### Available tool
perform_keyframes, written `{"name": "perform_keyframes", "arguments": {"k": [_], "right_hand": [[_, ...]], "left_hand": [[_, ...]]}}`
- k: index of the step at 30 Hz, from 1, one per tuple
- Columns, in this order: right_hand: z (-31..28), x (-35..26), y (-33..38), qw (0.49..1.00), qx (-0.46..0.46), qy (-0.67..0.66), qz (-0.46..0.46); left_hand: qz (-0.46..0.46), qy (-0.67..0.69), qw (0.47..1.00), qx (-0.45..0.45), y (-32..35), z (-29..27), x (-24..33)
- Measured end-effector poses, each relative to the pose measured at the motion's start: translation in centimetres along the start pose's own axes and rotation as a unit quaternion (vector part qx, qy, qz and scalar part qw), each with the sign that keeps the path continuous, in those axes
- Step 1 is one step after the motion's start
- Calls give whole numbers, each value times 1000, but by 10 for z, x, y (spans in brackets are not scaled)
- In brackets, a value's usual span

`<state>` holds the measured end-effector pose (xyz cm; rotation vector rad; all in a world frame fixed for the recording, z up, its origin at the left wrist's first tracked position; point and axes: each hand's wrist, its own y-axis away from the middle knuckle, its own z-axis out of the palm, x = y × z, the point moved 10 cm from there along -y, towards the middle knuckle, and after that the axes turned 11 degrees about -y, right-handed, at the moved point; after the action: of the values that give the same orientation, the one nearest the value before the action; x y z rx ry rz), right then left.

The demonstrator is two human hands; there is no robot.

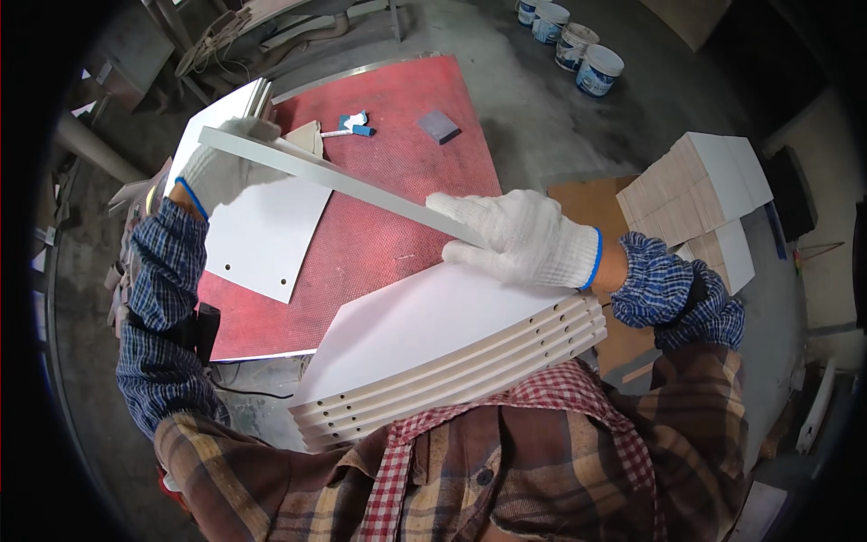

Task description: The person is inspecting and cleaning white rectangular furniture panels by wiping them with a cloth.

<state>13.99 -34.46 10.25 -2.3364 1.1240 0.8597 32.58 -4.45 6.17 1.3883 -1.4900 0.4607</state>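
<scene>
Gloved left hand [215, 172] at ten o'clock and right hand [521, 237] at three both gripping a white panel [334, 177] edge-up, liable to slip onto the stacked boards [452, 352]

A woodworking workshop is showing here: stacked white drilled boards [452, 357] are lying beside a red tabletop [397, 172], paint buckets [578, 45] standing on the dusty concrete floor [542, 117].

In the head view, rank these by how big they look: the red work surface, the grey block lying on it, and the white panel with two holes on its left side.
Largest to smallest, as they appear:
1. Red work surface
2. White panel with two holes
3. Grey block
The block lies farther from the camera, so it may look somewhat smaller than it is.
</scene>
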Motion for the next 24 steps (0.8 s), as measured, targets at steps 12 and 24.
{"name": "perform_keyframes", "arguments": {"k": [12,24], "right_hand": [[-32,11,-25,997,53,-48,24],[-105,50,-47,945,253,208,-24]], "left_hand": [[308,-266,910,77,21,8,177],[341,-578,734,104,63,124,160]]}}
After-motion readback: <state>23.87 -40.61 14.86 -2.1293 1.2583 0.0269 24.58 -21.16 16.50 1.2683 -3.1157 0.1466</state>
